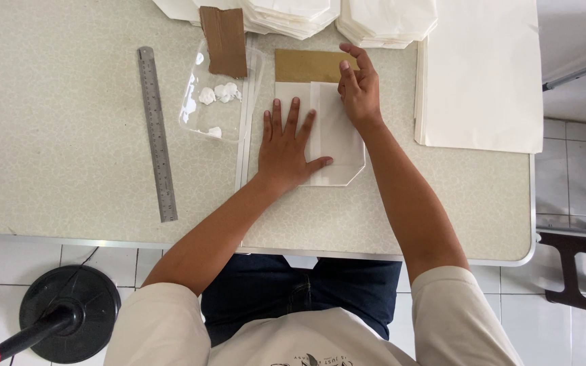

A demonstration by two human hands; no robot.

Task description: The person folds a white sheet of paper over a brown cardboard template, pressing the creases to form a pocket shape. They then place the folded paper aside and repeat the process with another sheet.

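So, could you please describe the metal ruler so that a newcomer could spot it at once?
On the speckled table, look left of the clear plastic sheet with white paste dabs. The ruler lies there alone, running away from the near edge. It is the only long, thin, grey metal strip; everything else nearby is paper or cardboard.

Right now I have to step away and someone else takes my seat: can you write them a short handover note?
Left hand: flat, fingers spread, pressing the folded white paper on the table.
Right hand: fingertips on the paper's upper edge, by the brown card.
Nearby: glue tray, metal ruler, stacks of folded paper, blank sheets.
Done: sides folded in, lower corners angled.
Left: top end, around the card, apparently unfinished.
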